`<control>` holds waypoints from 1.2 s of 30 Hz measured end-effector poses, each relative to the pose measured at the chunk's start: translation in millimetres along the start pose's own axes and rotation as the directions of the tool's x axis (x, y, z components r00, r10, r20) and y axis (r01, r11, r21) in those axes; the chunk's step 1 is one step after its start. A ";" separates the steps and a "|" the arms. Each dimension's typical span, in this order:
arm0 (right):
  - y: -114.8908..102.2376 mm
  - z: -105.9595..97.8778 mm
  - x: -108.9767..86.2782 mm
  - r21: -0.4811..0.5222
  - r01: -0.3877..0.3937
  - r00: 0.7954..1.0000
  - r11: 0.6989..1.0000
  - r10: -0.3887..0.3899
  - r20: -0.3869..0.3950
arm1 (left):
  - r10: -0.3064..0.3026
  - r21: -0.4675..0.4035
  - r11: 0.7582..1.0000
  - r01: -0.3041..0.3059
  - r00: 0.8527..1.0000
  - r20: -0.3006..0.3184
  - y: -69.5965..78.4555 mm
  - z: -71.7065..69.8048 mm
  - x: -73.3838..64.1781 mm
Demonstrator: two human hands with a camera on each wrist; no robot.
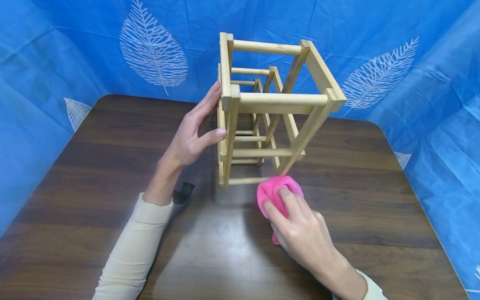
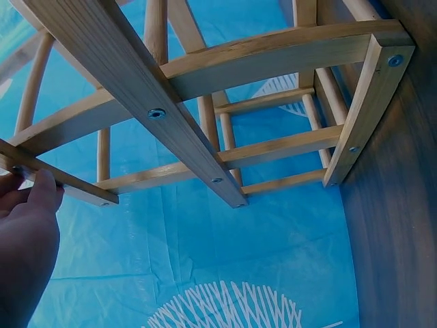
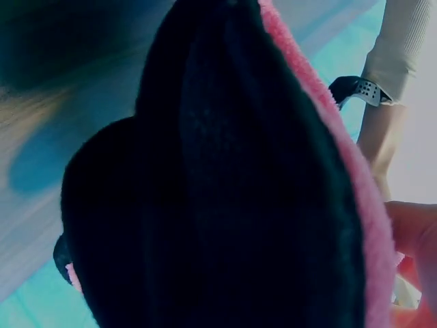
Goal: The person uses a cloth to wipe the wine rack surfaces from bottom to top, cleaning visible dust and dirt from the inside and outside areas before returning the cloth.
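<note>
A pale wooden rack of slats and round rungs stands in the middle of the dark table. My left hand rests against its left side, fingers stretched out and thumb spread toward the front post. In the left wrist view, fingertips touch a slat of the rack, whose screw heads show. With bent fingers my right hand grips a bunched pink cloth at the lower end of the front right post. Much of the right wrist view is filled by the cloth, mostly in dark shadow.
The brown wood-grain table reaches around the rack on all sides. Blue sheeting with white leaf prints hangs behind it and along both sides. A black strap piece sits by the left wrist.
</note>
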State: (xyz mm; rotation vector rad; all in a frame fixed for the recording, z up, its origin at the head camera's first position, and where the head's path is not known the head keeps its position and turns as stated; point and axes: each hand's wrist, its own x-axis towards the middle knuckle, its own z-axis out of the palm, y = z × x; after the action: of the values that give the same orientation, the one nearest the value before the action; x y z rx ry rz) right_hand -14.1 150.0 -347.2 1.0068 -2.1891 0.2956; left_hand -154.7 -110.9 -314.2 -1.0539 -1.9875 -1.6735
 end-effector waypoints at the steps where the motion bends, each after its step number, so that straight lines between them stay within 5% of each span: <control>1: 0.0 0.1 0.4 0.002 0.001 1.000 1.000 -0.001 -0.004 | -0.004 -0.002 1.000 0.004 1.000 -0.001 0.2 0.1 0.0; 6: 2.8 -5.0 8.2 0.015 0.007 0.989 1.000 -0.005 -0.147 | -0.014 -0.024 1.000 0.014 1.000 -0.006 0.8 0.0 0.7; 9: 5.5 -10.0 18.6 0.005 -0.004 0.941 1.000 0.005 -0.340 | -0.015 -0.040 0.999 0.015 1.000 -0.010 0.7 0.2 1.1; 11: 8.9 -11.6 27.3 -0.010 -0.021 0.869 1.000 0.013 -0.494 | -0.017 -0.042 0.999 0.017 1.000 -0.011 0.8 -0.2 0.9; 16: 22.8 -15.3 46.4 0.033 -0.073 0.641 0.997 0.072 -0.764 | -0.026 -0.054 0.998 0.025 1.000 -0.008 1.5 -0.9 0.2; 19: 31.0 -21.1 52.6 0.086 -0.085 0.587 0.993 0.119 -0.801 | -0.030 -0.061 0.998 0.030 1.000 -0.006 1.9 -1.0 0.4; 21: 34.0 -24.3 55.1 0.098 -0.092 0.583 0.991 0.133 -0.801 | -0.035 -0.062 0.997 0.035 0.999 -0.005 2.1 -0.9 0.8; 27: 24.8 -21.9 59.4 0.012 -0.128 0.623 0.992 0.090 -0.777 | -0.058 -0.062 0.996 0.058 0.998 0.001 3.1 -0.2 2.2; 36: 4.2 -5.4 63.3 -0.045 -0.026 0.696 0.999 -0.014 -0.718 | -0.054 -0.075 0.996 0.053 0.998 -0.011 2.5 -1.6 0.0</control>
State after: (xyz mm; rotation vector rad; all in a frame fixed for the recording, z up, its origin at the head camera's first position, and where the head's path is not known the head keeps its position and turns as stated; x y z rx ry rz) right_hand -43.2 118.7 -300.0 0.6816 -1.4606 0.5334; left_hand -153.2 -112.4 -312.0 -1.0208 -1.9755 -1.7902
